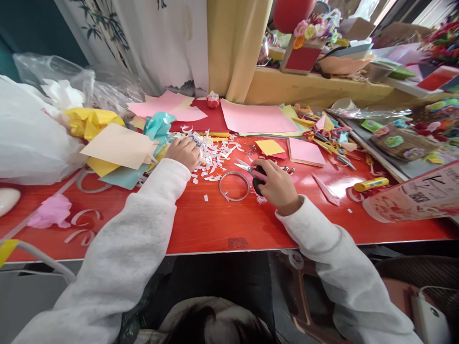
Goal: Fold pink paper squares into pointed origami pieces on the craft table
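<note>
While both sleeves reach far over the red table (215, 224):
Left hand (185, 152): curled, fingers in white paper scraps (215, 155).
Right hand (276, 184): closed around scissors (245, 167).

Head view, down over red table (215, 229)

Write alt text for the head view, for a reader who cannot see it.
On a red table, the right hand grips scissors beside a wire ring, while the left hand rests in white paper scraps; coloured paper sheets lie around.

left hand (185, 152) fisted, arm extended | right hand (276, 184) curled, gripping
</note>
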Tool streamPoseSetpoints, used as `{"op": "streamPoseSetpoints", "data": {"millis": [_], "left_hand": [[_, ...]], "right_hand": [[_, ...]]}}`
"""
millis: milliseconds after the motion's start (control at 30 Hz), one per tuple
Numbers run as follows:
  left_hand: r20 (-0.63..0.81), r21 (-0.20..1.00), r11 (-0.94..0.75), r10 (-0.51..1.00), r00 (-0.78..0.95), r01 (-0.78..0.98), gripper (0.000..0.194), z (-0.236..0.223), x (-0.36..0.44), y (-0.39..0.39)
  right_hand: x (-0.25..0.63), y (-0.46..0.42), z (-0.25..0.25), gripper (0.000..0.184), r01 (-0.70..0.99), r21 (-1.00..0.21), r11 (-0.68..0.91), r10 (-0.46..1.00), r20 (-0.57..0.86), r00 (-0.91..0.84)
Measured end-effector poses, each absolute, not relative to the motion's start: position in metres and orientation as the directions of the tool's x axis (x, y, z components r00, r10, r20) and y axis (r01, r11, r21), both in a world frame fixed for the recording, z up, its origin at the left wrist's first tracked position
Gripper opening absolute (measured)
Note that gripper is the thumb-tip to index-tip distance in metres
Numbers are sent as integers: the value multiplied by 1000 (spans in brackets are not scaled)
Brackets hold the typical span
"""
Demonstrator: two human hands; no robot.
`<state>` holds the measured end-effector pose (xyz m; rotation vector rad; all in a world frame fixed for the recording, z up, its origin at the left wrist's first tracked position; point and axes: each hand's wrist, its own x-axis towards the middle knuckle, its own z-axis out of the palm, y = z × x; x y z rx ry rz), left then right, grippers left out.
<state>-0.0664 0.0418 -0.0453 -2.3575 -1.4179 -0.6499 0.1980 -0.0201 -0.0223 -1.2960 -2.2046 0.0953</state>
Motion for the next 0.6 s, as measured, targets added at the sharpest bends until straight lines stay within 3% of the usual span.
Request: {"op": "streamPoseSetpoints", "data": {"millis": [100, 200, 433, 600], "left_hand": [[425, -150, -424, 788, 445, 893, 22, -43, -69, 40], [331, -186, -380, 844, 422, 906, 25, -36, -69, 35], [372, 9, -279, 892, 256, 960, 18, -19, -68, 26], [419, 103, -254, 888, 190, 962, 17, -10, -68, 21]], "right_hand": [[198, -19, -22, 33, 784, -338, 521, 822, 447, -353], [198, -18, -23, 31, 789, -333, 517, 821, 453, -347], [199, -18, -23, 31, 769, -376, 517, 820, 477, -317], [199, -16, -24, 30, 661, -543, 517, 841, 466, -274]]}}
